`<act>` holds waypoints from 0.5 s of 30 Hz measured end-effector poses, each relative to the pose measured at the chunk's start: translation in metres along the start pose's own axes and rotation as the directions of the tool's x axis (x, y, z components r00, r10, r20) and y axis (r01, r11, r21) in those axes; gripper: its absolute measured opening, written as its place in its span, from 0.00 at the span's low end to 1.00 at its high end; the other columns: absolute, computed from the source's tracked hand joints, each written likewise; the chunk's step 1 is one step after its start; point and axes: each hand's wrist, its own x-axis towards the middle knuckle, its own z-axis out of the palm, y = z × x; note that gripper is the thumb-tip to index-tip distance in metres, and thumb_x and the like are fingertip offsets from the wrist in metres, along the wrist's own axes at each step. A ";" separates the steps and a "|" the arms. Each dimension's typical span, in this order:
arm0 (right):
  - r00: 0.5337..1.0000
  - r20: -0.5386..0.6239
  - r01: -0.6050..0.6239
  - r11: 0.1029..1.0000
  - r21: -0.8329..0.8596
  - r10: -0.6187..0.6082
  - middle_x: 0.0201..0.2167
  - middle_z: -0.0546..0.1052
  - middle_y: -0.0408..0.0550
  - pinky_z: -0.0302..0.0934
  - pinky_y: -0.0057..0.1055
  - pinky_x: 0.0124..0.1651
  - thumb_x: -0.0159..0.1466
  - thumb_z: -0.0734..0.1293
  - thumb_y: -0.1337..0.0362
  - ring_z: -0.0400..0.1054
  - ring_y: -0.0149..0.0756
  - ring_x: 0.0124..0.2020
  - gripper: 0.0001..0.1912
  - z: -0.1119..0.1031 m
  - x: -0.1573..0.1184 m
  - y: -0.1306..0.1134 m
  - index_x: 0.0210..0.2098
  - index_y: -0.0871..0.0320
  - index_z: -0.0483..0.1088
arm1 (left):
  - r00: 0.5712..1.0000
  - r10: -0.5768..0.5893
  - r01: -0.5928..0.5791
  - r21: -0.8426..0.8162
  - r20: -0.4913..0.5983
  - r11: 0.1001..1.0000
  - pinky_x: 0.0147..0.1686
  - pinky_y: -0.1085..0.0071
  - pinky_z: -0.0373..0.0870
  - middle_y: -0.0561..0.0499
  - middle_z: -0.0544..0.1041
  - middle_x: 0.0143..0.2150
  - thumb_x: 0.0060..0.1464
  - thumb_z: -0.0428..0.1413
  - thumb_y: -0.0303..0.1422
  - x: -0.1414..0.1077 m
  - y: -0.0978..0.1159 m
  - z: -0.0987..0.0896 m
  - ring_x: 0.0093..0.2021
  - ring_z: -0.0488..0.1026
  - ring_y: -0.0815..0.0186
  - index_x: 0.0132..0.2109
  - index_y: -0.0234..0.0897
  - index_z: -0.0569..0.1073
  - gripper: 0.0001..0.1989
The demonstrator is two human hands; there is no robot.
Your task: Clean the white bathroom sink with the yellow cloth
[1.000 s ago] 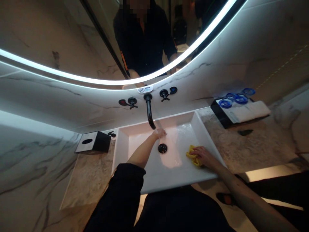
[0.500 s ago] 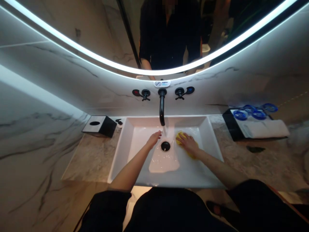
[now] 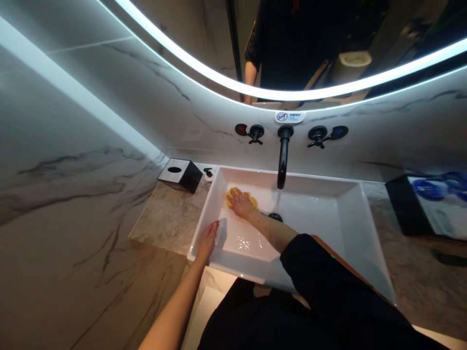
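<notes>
The right hand [image 3: 241, 204] lies flat, palm down, fingers spread, pressing the yellow cloth [image 3: 239, 196] against the floor of the white basin [image 3: 350, 218] in its far left corner. The grip is open: the cloth is pinned under the palm, not clenched. The left hand [image 3: 207, 239] rests on the basin's near left rim, fingers curled loosely over the edge, holding nothing.

Procedure, as judged from this position:
- Keep the palm flat so the cloth contacts the basin floor across its full width
- Work from the corner toward the drain [image 3: 275, 217], so loosened residue follows the water
- Run the cloth up the left wall as well; corners tend to hold deposits
- Keep the left hand braced on the rim for balance during the cross-body reach

Containers:
- Basin: a shallow film of water on the floor, fed by a thin stream from the black spout [image 3: 281, 160]
- Black box [image 3: 180, 173] on the worktop, left of the basin: one oval slot on top, contents not visible
- Black tray [image 3: 404, 204] at far right: white folded item and blue discs, blurred
</notes>
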 end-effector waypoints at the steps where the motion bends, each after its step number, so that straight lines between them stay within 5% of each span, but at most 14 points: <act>1: 1.000 0.005 0.013 1.000 0.010 -0.013 0.74 0.52 0.59 0.46 0.62 0.70 0.71 0.60 0.57 0.40 0.56 0.74 0.31 0.005 -0.002 -0.016 0.71 0.59 0.52 | 1.000 0.004 -0.004 -0.022 -0.023 1.000 0.63 0.47 0.67 0.36 0.74 0.60 0.51 0.46 0.65 0.000 -0.001 -0.002 0.61 0.70 0.48 0.58 0.35 0.72 0.42; 7: 0.980 0.034 0.193 0.977 0.087 -0.197 0.72 0.54 0.63 0.46 0.61 0.70 0.71 0.60 0.62 0.40 0.55 0.75 0.30 0.034 -0.056 -0.072 0.70 0.64 0.54 | 0.997 0.050 -0.058 -0.134 -0.063 0.989 0.68 0.56 0.64 0.39 0.71 0.65 0.58 0.43 0.60 0.004 -0.006 -0.002 0.65 0.68 0.56 0.62 0.37 0.68 0.37; 11: 0.916 0.083 0.375 0.911 0.172 -0.393 0.64 0.67 0.61 0.47 0.62 0.68 0.71 0.60 0.62 0.50 0.57 0.71 0.20 0.034 -0.086 -0.081 0.59 0.61 0.70 | 0.997 0.066 -0.069 -0.113 -0.035 0.991 0.70 0.59 0.61 0.42 0.70 0.66 0.60 0.43 0.57 0.006 -0.007 -0.001 0.67 0.66 0.58 0.61 0.39 0.70 0.34; 15: 0.869 0.101 0.423 0.833 0.358 -0.484 0.60 0.74 0.51 0.50 0.52 0.69 0.72 0.61 0.61 0.58 0.49 0.67 0.17 0.017 -0.107 -0.070 0.56 0.53 0.73 | 1.000 0.021 -0.021 -0.066 -0.011 0.998 0.69 0.55 0.62 0.40 0.70 0.66 0.61 0.44 0.55 0.008 -0.006 -0.001 0.67 0.66 0.56 0.60 0.38 0.71 0.32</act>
